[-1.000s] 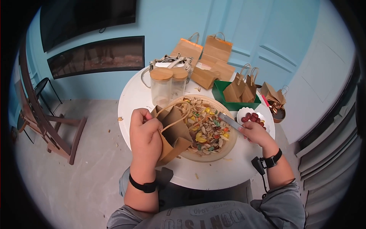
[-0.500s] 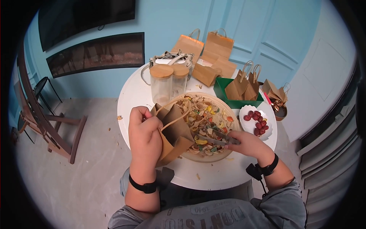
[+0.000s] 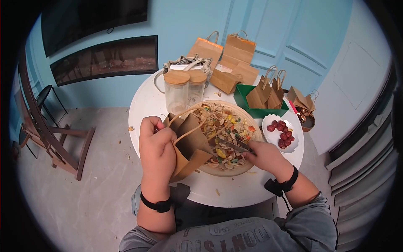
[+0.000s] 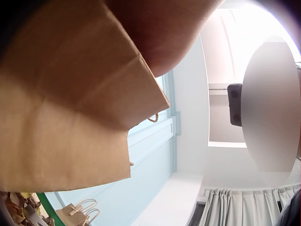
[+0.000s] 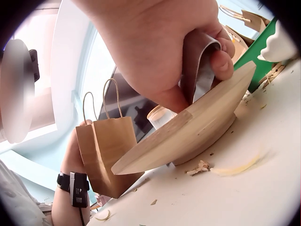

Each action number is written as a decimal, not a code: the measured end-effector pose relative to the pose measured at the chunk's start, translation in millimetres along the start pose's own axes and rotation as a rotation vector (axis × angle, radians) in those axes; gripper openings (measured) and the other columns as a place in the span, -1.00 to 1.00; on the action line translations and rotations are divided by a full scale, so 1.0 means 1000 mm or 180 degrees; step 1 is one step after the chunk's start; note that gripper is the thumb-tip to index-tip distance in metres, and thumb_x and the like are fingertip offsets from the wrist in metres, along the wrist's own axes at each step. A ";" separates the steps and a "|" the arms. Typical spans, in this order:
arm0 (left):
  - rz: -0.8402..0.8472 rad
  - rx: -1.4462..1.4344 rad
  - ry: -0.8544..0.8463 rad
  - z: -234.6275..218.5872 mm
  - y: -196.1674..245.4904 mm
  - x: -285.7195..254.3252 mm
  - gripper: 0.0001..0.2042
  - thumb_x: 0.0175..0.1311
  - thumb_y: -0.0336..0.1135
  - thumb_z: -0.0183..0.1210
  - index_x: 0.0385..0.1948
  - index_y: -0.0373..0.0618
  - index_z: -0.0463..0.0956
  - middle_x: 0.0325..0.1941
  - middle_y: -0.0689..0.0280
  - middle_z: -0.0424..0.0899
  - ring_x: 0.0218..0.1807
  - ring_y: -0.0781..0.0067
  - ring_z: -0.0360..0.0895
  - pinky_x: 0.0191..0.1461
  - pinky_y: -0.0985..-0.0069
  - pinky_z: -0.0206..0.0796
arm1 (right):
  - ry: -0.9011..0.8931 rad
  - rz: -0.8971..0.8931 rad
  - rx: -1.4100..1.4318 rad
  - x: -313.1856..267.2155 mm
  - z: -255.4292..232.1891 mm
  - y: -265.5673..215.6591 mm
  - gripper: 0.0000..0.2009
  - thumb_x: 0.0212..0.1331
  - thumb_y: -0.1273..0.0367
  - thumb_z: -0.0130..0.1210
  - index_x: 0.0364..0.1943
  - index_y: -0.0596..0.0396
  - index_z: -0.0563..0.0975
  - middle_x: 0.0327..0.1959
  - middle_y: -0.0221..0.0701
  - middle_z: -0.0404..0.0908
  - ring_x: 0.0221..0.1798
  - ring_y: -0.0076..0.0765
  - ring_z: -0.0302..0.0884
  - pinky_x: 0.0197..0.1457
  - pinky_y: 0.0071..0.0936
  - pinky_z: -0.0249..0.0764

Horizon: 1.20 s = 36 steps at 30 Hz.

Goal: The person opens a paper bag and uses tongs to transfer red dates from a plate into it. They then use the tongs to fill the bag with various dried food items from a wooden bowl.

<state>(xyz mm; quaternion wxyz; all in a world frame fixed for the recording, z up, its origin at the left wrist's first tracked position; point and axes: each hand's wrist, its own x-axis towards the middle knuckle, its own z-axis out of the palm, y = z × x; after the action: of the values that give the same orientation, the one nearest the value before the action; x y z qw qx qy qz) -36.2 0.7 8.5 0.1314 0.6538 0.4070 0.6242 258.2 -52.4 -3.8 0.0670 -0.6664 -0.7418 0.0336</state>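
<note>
My left hand (image 3: 157, 148) grips a brown paper bag (image 3: 189, 163) by its near left side, the bag's mouth tilted toward the plate. In the left wrist view, the bag's side (image 4: 66, 117) fills much of the picture. My right hand (image 3: 267, 157) holds metal tongs (image 3: 236, 145), their tips down in a mix of dried petals and leaves (image 3: 220, 119). That mix covers a round wooden plate (image 3: 257, 131), whose edge the bag overlaps from the left. From the right wrist, the tongs' bent end (image 5: 195, 66) shows inside my curled fingers.
Two lidded clear jars (image 3: 176, 94) stand behind the plate. At the back right, a green box (image 3: 252, 110) holds small paper bags. Red fruits lie on a white scalloped dish (image 3: 289, 145) at the right. More paper bags (image 3: 239, 52) stand along the back of the white round table (image 3: 145, 105).
My right hand has moved left and lower, bringing the tongs from the plate's right edge into the petal mix. My left hand and the bag have stayed nearly still.
</note>
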 end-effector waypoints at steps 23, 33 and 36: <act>0.0061 -0.0019 -0.0036 -0.006 0.000 0.000 -0.89 -0.02 -0.71 0.02 -0.57 -0.30 0.46 -0.26 0.26 0.34 -0.17 0.33 0.34 -0.04 0.54 0.23 | 0.0099 0.0217 0.0441 -0.003 -0.002 0.006 -0.72 0.21 0.17 0.19 -0.38 0.11 0.54 -0.51 -0.11 0.55 -0.35 0.09 0.57 -0.29 -0.10 0.44; 0.0023 -0.0041 -0.0099 -0.004 0.001 -0.001 -0.88 0.00 -0.72 0.01 -0.54 -0.29 0.47 -0.26 0.26 0.34 -0.18 0.32 0.36 -0.05 0.53 0.26 | 0.0621 0.0153 0.0576 0.009 -0.060 0.000 -0.75 0.19 0.21 0.22 -0.36 0.13 0.54 -0.54 -0.14 0.52 -0.41 0.06 0.51 -0.34 -0.17 0.40; 0.0206 -0.0013 -0.0011 0.000 -0.003 -0.001 -0.91 -0.04 -0.67 0.06 -0.56 -0.27 0.51 -0.29 0.20 0.36 -0.25 0.26 0.37 -0.17 0.47 0.29 | 0.0821 0.0070 0.0786 0.017 -0.094 -0.011 -0.74 0.20 0.22 0.23 -0.35 0.15 0.54 -0.60 -0.22 0.45 -0.53 -0.11 0.43 -0.40 -0.25 0.36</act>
<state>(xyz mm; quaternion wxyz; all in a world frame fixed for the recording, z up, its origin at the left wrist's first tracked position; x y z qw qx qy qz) -36.7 1.5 5.8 0.1132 0.6675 0.3841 0.6278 258.8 -40.3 91.5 0.2426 -0.6599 -0.7100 0.0394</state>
